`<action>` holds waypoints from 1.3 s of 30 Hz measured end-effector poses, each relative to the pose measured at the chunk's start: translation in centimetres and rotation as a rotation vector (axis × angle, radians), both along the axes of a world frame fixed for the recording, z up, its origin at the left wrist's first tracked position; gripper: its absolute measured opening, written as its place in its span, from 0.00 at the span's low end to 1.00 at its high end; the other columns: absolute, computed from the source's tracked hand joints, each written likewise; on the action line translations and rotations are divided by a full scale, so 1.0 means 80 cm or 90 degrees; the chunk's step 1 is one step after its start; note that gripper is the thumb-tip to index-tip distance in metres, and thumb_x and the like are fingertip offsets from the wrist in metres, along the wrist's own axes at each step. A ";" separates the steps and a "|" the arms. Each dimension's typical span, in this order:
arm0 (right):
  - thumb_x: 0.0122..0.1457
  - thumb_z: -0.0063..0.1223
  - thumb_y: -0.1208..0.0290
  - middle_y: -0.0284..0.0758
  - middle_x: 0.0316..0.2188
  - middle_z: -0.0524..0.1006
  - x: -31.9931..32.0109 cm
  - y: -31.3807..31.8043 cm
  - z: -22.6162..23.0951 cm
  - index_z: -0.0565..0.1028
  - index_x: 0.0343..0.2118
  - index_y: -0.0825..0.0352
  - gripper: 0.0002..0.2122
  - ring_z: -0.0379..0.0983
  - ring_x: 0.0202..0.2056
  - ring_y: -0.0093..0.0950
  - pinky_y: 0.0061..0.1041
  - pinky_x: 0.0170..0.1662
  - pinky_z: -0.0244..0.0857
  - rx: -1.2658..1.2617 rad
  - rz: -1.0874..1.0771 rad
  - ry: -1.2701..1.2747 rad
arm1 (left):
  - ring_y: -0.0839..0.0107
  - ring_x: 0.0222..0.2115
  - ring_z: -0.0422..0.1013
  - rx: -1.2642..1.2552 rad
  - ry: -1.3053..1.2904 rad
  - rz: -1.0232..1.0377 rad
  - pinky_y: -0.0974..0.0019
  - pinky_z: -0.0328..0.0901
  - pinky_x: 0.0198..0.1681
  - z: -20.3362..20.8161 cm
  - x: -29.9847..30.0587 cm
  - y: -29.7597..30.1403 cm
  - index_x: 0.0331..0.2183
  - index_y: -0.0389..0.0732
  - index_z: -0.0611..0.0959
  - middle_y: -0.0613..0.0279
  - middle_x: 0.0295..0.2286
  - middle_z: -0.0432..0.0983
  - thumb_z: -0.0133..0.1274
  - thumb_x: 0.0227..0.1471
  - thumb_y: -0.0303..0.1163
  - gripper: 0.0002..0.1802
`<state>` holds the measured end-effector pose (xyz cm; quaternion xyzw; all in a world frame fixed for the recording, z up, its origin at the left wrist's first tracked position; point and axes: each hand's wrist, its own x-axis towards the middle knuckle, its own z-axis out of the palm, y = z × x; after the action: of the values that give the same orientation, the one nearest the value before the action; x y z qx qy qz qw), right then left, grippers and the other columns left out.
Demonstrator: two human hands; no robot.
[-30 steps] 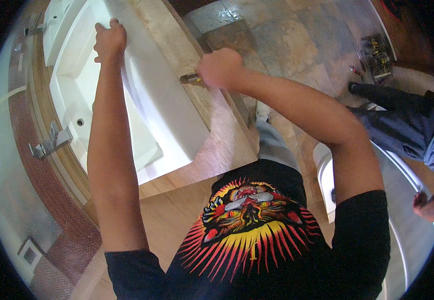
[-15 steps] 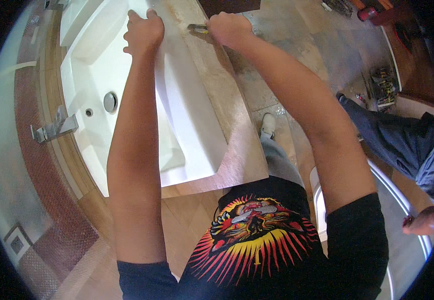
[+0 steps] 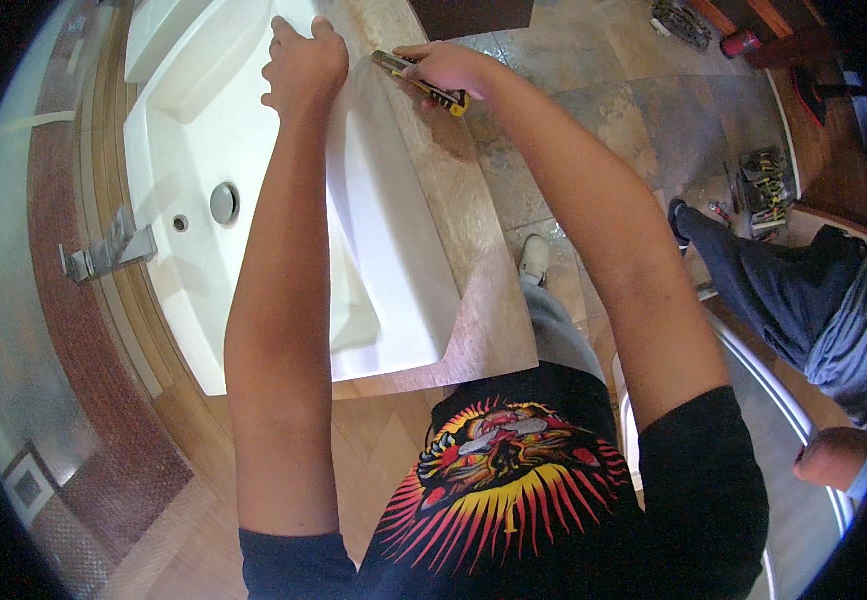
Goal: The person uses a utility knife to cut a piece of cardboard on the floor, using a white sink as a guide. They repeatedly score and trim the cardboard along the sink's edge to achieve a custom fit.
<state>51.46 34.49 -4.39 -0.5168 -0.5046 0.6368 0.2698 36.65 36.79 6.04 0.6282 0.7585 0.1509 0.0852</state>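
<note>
A white rectangular sink (image 3: 394, 265) is set in a beige stone countertop (image 3: 454, 190). My left hand (image 3: 306, 70) rests at the far part of the sink's right rim, its fingers apart, and I see nothing in it. In my right hand (image 3: 449, 65), just beyond the rim over the countertop, is a yellow and black utility knife (image 3: 446, 97). Its metal end points left, toward the seam between sink and stone; whether it touches cannot be made out. The knife's yellow end sticks out below my palm.
A chrome faucet (image 3: 109, 250) stands on the sink's left side, across from the drain plug (image 3: 225, 203). To the right, another person's leg (image 3: 764, 270) and hand (image 3: 834, 458) show. A tray of tools (image 3: 766, 190) lies on the tiled floor (image 3: 604, 130).
My right hand has turned, so more of the knife's yellow handle shows. The view has shifted slightly; my left hand stays at the sink rim. The other person's hand has moved slightly.
</note>
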 end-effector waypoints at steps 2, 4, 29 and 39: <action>0.59 0.47 0.71 0.36 0.27 0.77 -0.001 0.000 -0.012 0.62 0.60 0.58 0.25 0.72 0.20 0.22 0.25 0.25 0.69 -0.009 -0.021 0.011 | 0.45 0.57 0.59 0.003 0.001 -0.010 0.38 0.49 0.58 0.002 0.004 -0.002 0.61 0.39 0.56 0.46 0.55 0.63 0.41 0.53 0.53 0.41; 0.59 0.47 0.70 0.37 0.25 0.76 -0.009 0.001 -0.016 0.62 0.61 0.57 0.25 0.71 0.20 0.22 0.26 0.26 0.69 0.042 -0.013 -0.079 | 0.44 0.57 0.57 -0.018 -0.010 -0.010 0.37 0.48 0.58 0.007 0.006 -0.005 0.61 0.38 0.55 0.47 0.57 0.59 0.39 0.54 0.50 0.39; 0.57 0.43 0.69 0.54 0.31 0.77 0.009 -0.209 0.035 0.58 0.61 0.58 0.26 0.75 0.31 0.48 0.42 0.40 0.68 0.101 0.184 -0.210 | 0.45 0.56 0.58 -0.046 0.073 0.010 0.39 0.50 0.57 0.007 0.006 0.002 0.60 0.39 0.56 0.47 0.57 0.60 0.36 0.55 0.51 0.37; 0.59 0.42 0.70 0.55 0.29 0.76 0.010 -0.292 0.026 0.58 0.61 0.54 0.25 0.74 0.30 0.50 0.44 0.39 0.66 0.026 0.206 -0.177 | 0.42 0.54 0.61 0.000 0.092 -0.017 0.44 0.54 0.57 -0.010 -0.012 0.016 0.60 0.39 0.58 0.40 0.53 0.65 0.39 0.54 0.55 0.40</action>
<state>52.25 11.11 -2.33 -0.5065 -0.6259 0.5841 0.1025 35.69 38.06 5.24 0.6476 0.7542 0.1039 0.0319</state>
